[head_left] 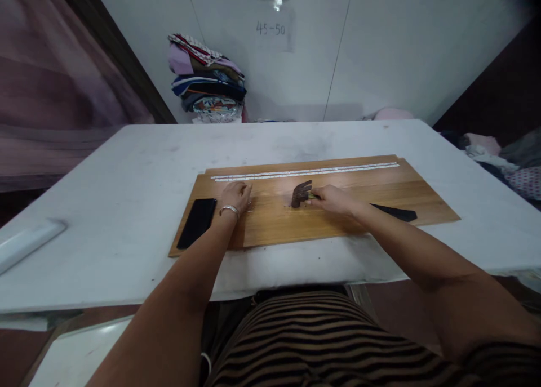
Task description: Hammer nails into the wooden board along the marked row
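A long wooden board (338, 207) lies on the white table (127, 173). My right hand (333, 199) is closed round the handle of a dark hammer (301, 194), gripping close to the head, which rests on the board. The handle's black end (395, 212) sticks out past my forearm. My left hand (236, 196), with a silver bracelet on the wrist, rests on the board with fingers curled; something small and thin shows at its fingertips, too small to name. A thin white strip (304, 173) runs along the board's far part.
A black phone (196, 222) lies on the board's left end. A white flat object (25, 241) sits at the table's left edge. Folded fabrics (209, 83) are piled against the white wall. More cloth lies at the right (507, 156).
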The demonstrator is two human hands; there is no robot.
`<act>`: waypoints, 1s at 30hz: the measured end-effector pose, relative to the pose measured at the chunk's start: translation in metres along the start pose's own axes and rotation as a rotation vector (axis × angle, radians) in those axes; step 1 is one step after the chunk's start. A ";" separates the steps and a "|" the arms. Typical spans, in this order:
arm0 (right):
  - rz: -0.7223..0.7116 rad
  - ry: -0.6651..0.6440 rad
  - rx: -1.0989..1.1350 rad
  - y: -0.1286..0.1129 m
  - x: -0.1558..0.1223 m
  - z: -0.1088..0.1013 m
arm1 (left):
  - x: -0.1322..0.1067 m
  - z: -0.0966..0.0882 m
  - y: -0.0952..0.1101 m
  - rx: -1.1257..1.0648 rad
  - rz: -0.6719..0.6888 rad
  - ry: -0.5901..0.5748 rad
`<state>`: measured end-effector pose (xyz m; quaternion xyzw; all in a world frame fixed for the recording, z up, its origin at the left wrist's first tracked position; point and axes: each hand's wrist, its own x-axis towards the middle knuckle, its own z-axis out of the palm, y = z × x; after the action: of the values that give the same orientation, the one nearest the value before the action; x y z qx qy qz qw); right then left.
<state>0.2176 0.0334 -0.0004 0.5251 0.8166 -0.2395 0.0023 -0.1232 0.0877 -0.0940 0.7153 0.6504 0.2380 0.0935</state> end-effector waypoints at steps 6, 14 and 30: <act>-0.020 0.022 0.016 0.001 0.000 -0.003 | 0.001 0.001 -0.001 -0.003 -0.005 -0.007; 0.004 0.004 0.017 0.001 0.002 -0.001 | 0.000 0.002 -0.001 -0.014 -0.013 0.006; -0.017 0.008 0.022 0.000 0.002 -0.003 | -0.001 -0.001 0.002 0.000 -0.025 -0.004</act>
<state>0.2175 0.0369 0.0017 0.5190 0.8184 -0.2467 -0.0088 -0.1217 0.0860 -0.0923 0.7075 0.6592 0.2353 0.0976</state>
